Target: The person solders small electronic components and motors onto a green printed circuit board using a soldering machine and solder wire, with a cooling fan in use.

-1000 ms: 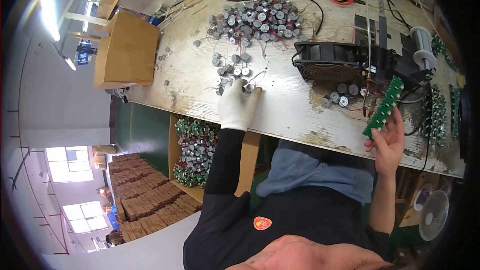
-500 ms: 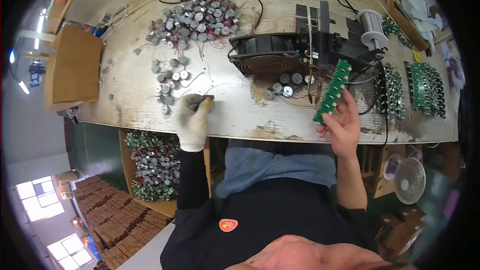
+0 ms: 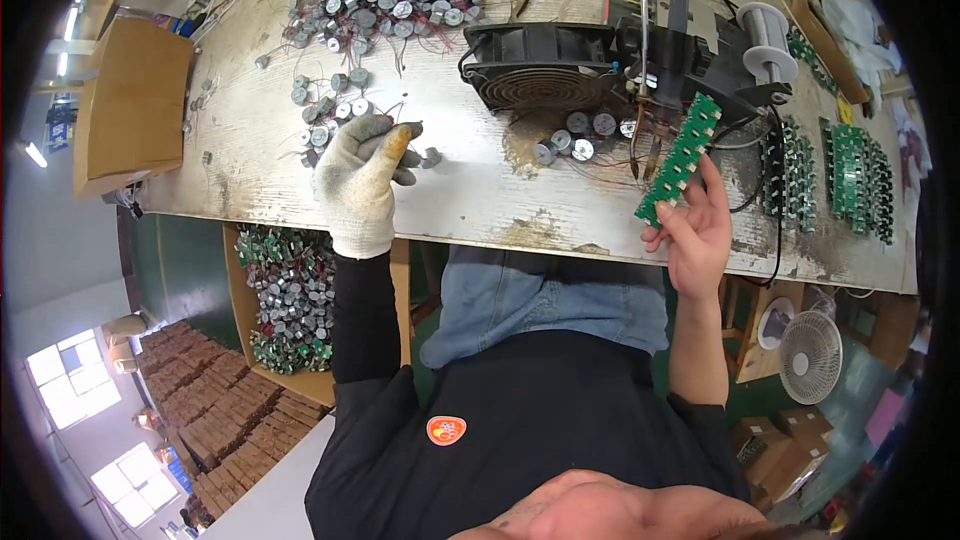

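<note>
My left hand (image 3: 362,175), in a white glove with stained fingertips, is pinched closed over the bench. Thin wires poke out at its fingertips, and a small round grey motor (image 3: 431,157) sits right beside the fingers, apparently held by its wires. My bare right hand (image 3: 694,230) grips the lower end of a long green circuit board (image 3: 682,160), tilted up to the right. Just left of the board, the metal tips of a soldering fixture (image 3: 646,155) point downward. Several loose motors (image 3: 582,149) with wires lie under the black fan (image 3: 540,75).
A large heap of motors (image 3: 400,0) covers the far left of the bench, with a smaller cluster (image 3: 330,105) nearer. A solder spool (image 3: 768,43) stands at right, beside rows of green boards (image 3: 850,180). A cardboard box (image 3: 135,105) stands at the left edge.
My left hand has moved farther over the bench and slightly left, uncovering the motor beside its fingers. My right hand still holds the board, shifted slightly. The whole view has tilted a little.
</note>
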`<state>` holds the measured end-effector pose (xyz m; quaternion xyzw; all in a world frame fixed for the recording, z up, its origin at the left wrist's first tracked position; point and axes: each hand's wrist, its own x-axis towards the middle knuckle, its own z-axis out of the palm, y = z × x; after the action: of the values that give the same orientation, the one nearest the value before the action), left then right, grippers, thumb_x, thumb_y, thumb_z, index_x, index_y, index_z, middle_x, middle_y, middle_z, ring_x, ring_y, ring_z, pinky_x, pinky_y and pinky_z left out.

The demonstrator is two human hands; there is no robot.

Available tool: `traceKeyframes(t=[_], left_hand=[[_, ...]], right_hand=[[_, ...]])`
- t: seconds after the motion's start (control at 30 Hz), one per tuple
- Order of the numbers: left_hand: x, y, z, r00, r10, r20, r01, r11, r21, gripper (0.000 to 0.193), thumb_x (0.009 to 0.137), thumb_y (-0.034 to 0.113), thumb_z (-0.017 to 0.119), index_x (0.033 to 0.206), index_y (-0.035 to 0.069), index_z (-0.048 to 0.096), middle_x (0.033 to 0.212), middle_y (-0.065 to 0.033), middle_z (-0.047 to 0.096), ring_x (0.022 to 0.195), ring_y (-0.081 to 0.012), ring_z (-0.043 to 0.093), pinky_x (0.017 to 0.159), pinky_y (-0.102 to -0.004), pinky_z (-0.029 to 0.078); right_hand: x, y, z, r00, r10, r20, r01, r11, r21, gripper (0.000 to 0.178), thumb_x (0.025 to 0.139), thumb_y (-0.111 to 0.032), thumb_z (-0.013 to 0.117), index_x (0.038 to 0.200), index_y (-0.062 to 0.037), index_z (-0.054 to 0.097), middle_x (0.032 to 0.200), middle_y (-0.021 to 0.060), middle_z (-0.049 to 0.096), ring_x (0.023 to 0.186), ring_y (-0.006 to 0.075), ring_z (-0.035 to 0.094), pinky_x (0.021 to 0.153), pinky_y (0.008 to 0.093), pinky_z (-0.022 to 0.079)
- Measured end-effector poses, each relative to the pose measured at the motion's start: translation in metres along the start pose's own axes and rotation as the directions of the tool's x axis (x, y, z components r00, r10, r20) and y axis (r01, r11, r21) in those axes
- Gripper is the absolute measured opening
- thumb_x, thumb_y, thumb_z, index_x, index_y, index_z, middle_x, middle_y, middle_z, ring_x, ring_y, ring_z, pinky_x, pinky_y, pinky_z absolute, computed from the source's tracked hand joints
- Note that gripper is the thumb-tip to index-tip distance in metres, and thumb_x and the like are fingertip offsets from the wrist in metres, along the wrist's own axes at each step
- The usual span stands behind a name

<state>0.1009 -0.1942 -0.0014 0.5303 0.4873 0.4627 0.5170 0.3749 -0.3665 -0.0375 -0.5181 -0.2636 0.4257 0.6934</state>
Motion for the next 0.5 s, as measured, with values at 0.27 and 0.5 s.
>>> traceKeyframes(t=[0.27, 0.5], left_hand=[[-0.023, -0.009, 0.022, 0.971, -0.105, 0.217, 0.136, 0.981, -0.135, 0.026, 0.09, 0.013, 0.065, 0.107, -0.006, 0.062, 0.088, -0.0126, 0.069, 0.061, -0.0082, 0.056, 0.054, -0.019, 0.043], [-0.059, -0.006, 0.067, 0.903, -0.28, 0.326, 0.305, 0.952, -0.026, 0.028, 0.089, 0.021, 0.067, 0.101, -0.004, 0.065, 0.079, -0.0017, 0.063, 0.063, -0.0048, 0.05, 0.056, -0.0188, 0.039]], right_hand=[[0.0, -0.001, 0.001, 0.999, 0.005, 0.035, -0.007, 0.999, 0.05, 0.07, 0.082, 0.013, 0.056, 0.143, -0.001, 0.025, 0.113, 0.0212, 0.056, 0.064, 0.0187, 0.064, 0.048, 0.026, 0.051], [-0.001, 0.002, -0.001, 0.996, 0.043, 0.08, -0.046, 0.998, 0.034, 0.072, 0.083, 0.012, 0.058, 0.145, -0.0049, 0.025, 0.107, 0.0167, 0.057, 0.065, 0.0191, 0.065, 0.048, 0.0253, 0.051]])
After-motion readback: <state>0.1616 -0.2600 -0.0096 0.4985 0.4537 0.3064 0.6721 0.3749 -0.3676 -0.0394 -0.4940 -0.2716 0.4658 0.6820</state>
